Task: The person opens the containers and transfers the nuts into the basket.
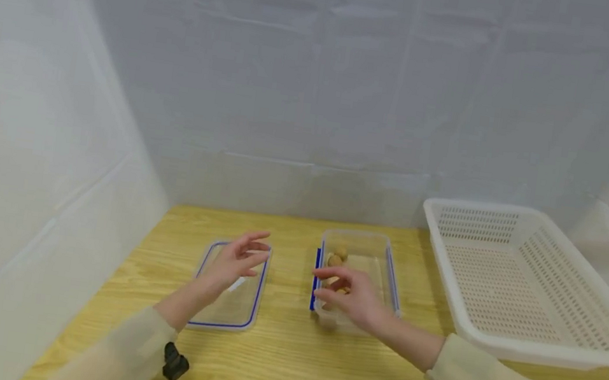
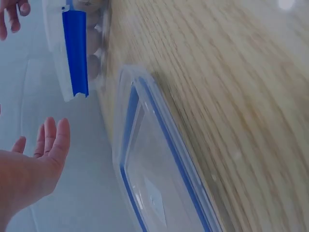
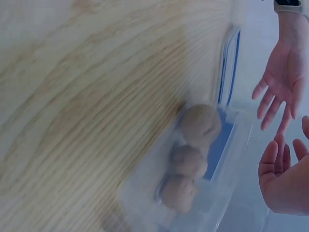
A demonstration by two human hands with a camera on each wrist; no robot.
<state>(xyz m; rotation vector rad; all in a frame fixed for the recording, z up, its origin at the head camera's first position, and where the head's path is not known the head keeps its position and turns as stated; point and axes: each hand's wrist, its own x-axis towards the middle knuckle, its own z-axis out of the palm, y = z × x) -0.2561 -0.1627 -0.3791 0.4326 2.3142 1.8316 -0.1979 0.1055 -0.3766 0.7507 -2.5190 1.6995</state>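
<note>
My left hand (image 1: 236,262) hovers over a clear rectangular lid (image 1: 225,313) with a blue seal, fingers loosely spread and holding nothing. The lid lies flat on the table, a pale label showing on it in the left wrist view. To its right stands a clear plastic container (image 1: 371,264) with a blue latch flap (image 2: 76,53) hanging on its left side. Several round tan-brown balls (image 3: 200,125) lie along that side inside it; their exact kind is unclear. My right hand (image 1: 354,294) is above the container, fingers relaxed and apart, nothing visible in its grasp, hiding some balls.
A large white perforated basket (image 1: 447,279) stands on the right of the wooden table (image 1: 281,367), beside the container. White sheeting (image 1: 318,89) rises behind the table and along its sides. Each wrist carries a small black camera (image 1: 176,363).
</note>
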